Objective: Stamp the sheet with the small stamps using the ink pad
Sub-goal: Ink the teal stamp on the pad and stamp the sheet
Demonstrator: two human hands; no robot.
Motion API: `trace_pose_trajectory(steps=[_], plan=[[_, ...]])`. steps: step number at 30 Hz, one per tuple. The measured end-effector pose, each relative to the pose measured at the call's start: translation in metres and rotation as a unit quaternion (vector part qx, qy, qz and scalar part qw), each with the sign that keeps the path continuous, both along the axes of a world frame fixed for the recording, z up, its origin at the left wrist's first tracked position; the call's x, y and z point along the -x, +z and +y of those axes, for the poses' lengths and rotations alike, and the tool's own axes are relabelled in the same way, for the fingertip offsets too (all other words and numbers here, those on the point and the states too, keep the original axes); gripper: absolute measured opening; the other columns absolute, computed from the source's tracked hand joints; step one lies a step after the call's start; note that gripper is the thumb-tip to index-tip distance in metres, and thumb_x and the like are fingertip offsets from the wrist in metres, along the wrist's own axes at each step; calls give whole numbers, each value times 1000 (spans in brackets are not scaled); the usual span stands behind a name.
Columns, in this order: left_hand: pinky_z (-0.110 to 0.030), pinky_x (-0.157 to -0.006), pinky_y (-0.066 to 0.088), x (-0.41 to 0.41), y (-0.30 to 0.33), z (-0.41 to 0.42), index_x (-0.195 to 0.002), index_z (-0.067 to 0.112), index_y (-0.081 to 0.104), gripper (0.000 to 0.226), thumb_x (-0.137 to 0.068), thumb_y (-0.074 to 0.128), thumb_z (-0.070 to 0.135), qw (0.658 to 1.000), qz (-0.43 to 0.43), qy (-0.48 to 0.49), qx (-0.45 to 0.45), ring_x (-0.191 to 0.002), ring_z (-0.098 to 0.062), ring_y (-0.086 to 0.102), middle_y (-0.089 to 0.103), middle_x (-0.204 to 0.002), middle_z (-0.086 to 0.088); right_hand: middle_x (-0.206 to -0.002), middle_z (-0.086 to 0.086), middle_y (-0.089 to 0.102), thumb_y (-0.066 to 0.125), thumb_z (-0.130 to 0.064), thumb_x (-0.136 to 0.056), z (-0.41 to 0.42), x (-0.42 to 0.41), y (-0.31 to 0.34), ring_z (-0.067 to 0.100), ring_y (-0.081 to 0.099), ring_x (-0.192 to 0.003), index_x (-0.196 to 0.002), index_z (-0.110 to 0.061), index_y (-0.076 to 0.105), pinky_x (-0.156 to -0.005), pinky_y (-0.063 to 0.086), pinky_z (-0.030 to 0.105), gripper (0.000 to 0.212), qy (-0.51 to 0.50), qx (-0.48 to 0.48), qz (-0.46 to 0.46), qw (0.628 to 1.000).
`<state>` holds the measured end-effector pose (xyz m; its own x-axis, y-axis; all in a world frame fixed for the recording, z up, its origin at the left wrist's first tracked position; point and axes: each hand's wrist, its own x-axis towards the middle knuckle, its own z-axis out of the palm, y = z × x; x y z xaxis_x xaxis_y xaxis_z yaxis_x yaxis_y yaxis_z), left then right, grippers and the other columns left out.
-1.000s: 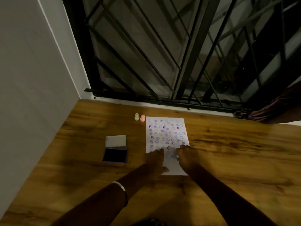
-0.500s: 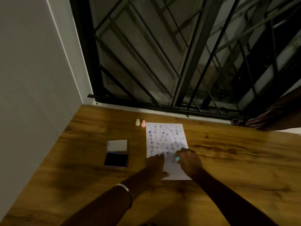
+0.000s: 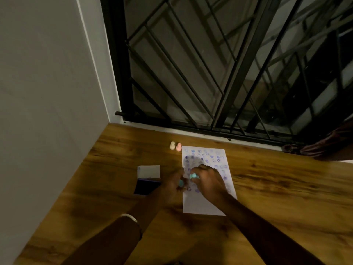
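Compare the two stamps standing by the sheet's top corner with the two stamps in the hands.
The cream stamp and pink stamp stand upright, untouched, on the wooden table; the two teal stamps are gripped, one in the left hand, one in the right hand. The standing pair is pale and warm, the held pair blue-green. All four are small.

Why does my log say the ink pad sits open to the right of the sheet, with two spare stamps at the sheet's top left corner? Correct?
Not quite. The head view shows the ink pad lying open to the left of the sheet, not the right. The rest holds: two spare stamps, cream and pink, stand at its top left corner.
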<state>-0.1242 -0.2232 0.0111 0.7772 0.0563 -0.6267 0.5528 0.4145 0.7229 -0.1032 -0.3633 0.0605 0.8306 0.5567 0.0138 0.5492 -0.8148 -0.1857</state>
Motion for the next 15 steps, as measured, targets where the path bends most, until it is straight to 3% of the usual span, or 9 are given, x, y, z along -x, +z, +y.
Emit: trace_pose_trajectory(steps=[2,5,12,15], plan=[[-26,-57,52,1,8,12,-92,13,64,30,-97,45,36,996,-19,21,82,-71,-17,67,71,-80,-6,-111,6,67,61,-16,-89,16,2,2,22,63,-100,-110,-17,66,-91,51,33,22,34,-17,5,999],[-31,-71,50,1,17,21,-104,18,61,37,-98,38,46,995,-33,25,94,-89,-19,62,66,-100,-6,-110,7,68,60,-14,-88,35,6,3,23,64,-100,-108,-17,68,-88,50,32,21,64,-44,-9,997],[-33,-72,52,0,20,38,-133,13,52,61,-91,45,57,994,-27,33,101,-121,-27,55,58,-134,-14,-117,6,66,55,-12,-90,57,6,2,23,62,-108,-115,-19,65,-97,47,36,28,73,-3,9,997],[-37,-89,51,-2,18,43,-134,15,51,64,-87,51,58,992,-20,36,120,-124,-27,54,57,-135,-13,-114,6,65,57,-12,-90,63,4,-1,23,62,-105,-113,-20,65,-95,47,34,26,64,2,14,998]])
